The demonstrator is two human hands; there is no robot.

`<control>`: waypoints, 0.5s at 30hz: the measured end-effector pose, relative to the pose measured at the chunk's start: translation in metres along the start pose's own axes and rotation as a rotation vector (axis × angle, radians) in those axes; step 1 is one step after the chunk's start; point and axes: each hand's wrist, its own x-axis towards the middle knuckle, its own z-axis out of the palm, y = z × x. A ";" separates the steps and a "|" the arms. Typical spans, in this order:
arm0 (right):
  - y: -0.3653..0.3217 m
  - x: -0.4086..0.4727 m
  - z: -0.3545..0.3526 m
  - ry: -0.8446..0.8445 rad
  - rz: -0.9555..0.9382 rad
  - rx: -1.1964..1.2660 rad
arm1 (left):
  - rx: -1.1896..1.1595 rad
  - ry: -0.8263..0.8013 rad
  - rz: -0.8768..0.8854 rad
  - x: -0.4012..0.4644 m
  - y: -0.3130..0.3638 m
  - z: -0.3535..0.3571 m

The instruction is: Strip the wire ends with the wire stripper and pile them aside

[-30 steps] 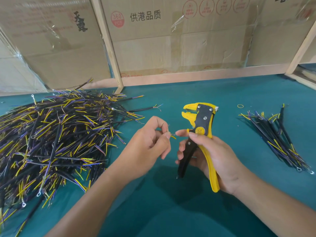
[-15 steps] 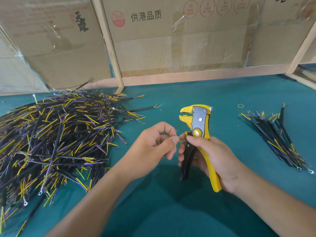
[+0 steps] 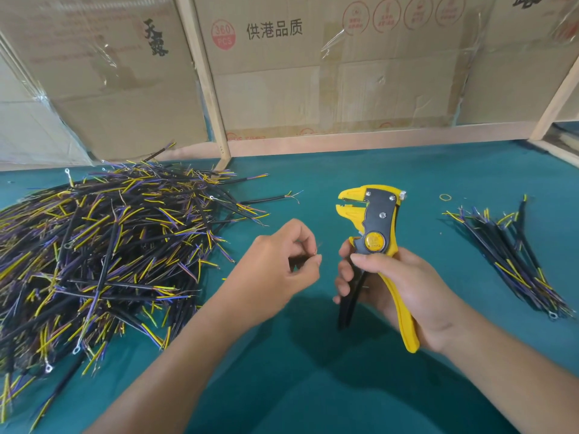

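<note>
My right hand point(image 3: 404, 289) grips the yellow and black wire stripper point(image 3: 374, 227) by its handles, jaws pointing up and left, above the green table. My left hand point(image 3: 272, 270) hovers just left of it, fingers curled, thumb and forefinger pinching a small thin wire end point(image 3: 317, 249) that barely shows. A big heap of black cables with yellow and purple wire ends point(image 3: 100, 258) lies to the left. A smaller pile of the same cables point(image 3: 513, 255) lies at the right.
The green table point(image 3: 313, 386) is backed by taped cardboard boxes point(image 3: 344, 67) and wooden frame posts point(image 3: 203, 79). A small yellow rubber band point(image 3: 445, 197) lies near the right pile. A wooden rail point(image 3: 560, 153) borders the table's far right.
The two hands have drawn slightly apart; my left hand has shifted left, away from the stripper. The stripper has turned a little, its jaws still pointing up and left.
</note>
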 end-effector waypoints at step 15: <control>-0.009 -0.008 -0.004 -0.183 0.245 -0.099 | 0.238 0.137 0.166 0.003 0.004 -0.024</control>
